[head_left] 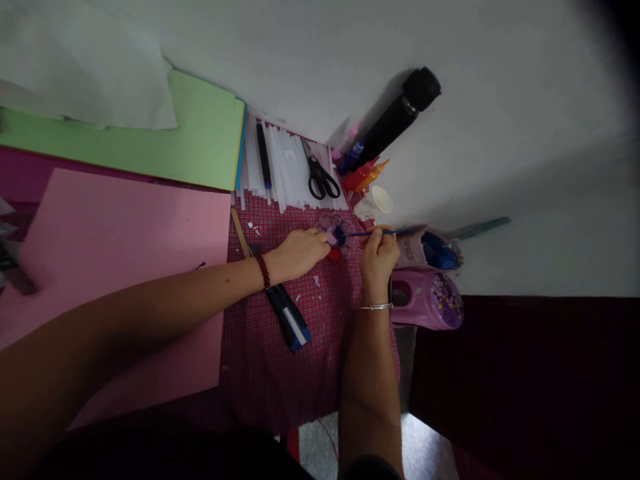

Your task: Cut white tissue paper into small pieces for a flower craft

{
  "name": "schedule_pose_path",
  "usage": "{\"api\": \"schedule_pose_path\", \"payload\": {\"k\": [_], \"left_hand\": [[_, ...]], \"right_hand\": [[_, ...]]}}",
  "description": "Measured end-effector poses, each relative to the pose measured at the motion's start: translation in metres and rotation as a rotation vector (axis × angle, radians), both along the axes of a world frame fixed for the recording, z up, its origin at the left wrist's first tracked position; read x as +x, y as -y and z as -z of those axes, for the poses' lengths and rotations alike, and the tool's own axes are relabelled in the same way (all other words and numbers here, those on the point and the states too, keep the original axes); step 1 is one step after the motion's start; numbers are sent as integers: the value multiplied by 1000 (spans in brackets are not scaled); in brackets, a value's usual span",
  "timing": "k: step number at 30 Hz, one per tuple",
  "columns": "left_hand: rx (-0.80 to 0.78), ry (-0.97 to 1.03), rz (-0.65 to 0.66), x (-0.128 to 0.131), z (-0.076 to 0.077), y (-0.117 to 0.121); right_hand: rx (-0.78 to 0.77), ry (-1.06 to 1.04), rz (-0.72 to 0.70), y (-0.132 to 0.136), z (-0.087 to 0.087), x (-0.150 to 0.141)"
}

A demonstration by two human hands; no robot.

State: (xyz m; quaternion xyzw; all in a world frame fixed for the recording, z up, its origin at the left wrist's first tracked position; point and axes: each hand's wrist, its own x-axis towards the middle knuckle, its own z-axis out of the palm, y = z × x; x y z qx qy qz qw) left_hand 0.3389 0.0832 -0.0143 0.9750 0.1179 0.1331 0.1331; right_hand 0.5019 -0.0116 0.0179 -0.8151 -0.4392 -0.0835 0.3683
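Note:
My right hand (379,257) is closed round a thin blue paintbrush (357,234), which points left. The brush's tip reaches a dark blue well of a small clear paint palette (329,225). My left hand (305,255) comes in from the left and holds the near side of the palette, its fingertips at the rim. The other wells look pale purple and red, partly hidden by the fingers. Just right of the palette stands a white paper cup (376,203). Red (359,175) and orange (374,175) paint bottles lean behind it.
A pink paper sheet (140,253) and green sheets (200,133) lie to the left. White strips (287,170) bear black scissors (320,177) and a marker (263,157). A stapler (290,317) lies near my left wrist. A black bottle (400,117) and pink container (425,303) stand by the wall.

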Motion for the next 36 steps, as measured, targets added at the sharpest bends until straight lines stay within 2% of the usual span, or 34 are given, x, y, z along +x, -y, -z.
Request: {"api": "schedule_pose_path", "payload": {"k": [6, 15, 25, 36], "left_hand": [[13, -22, -3, 0, -1, 0], [8, -35, -2, -1, -4, 0], [30, -31, -7, -1, -2, 0], [39, -29, 4, -1, -1, 0]], "right_hand": [[5, 22, 39, 3, -5, 2], [-2, -14, -19, -3, 3, -1], [30, 14, 44, 3, -6, 5], [54, -30, -14, -2, 7, 4]]}}
